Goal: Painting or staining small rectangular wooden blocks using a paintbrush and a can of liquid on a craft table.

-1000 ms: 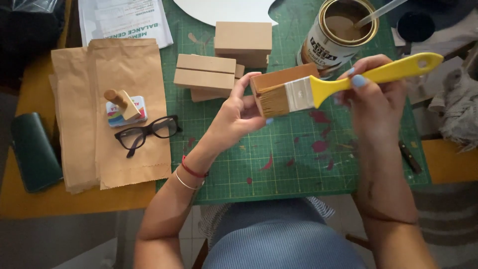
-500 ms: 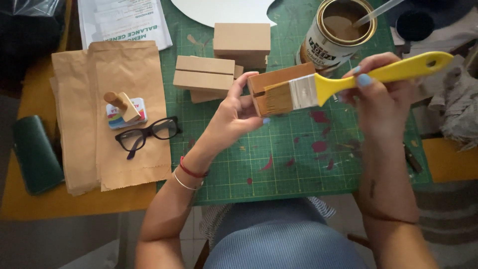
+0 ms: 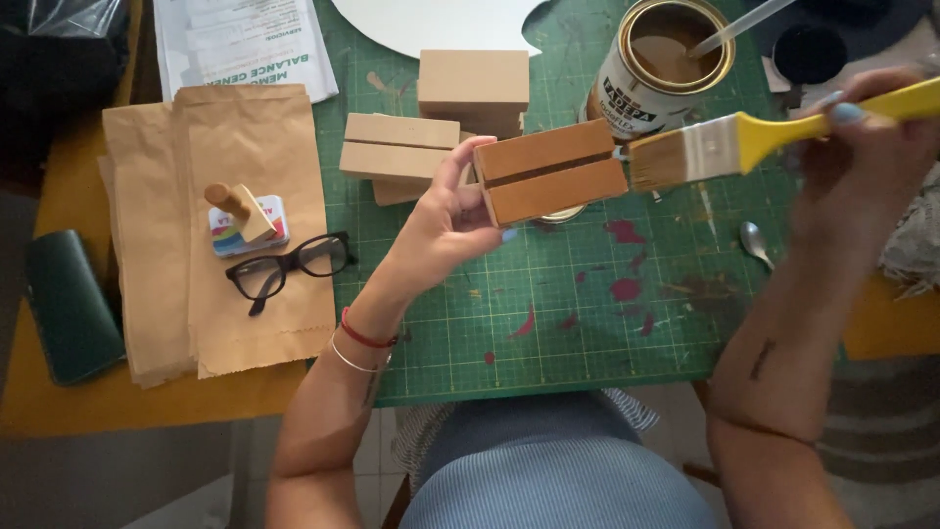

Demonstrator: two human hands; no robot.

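two hands, left hand (image 3: 441,230) gripping grooved brown wooden block (image 3: 551,171), right hand (image 3: 867,147) clasping yellow-handled bristle brush (image 3: 744,142)

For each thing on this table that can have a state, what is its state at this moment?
Left hand: holds the grooved wooden block, brown-coated.
Right hand: grips the yellow-handled brush, bristles beside the block's end.
Paint can: open, brown paint inside, a stirrer standing in it.
Glasses: unfolded, lying on the paper bags.
Two plain blocks: pale, lying on the green mat.
Dark case: closed.
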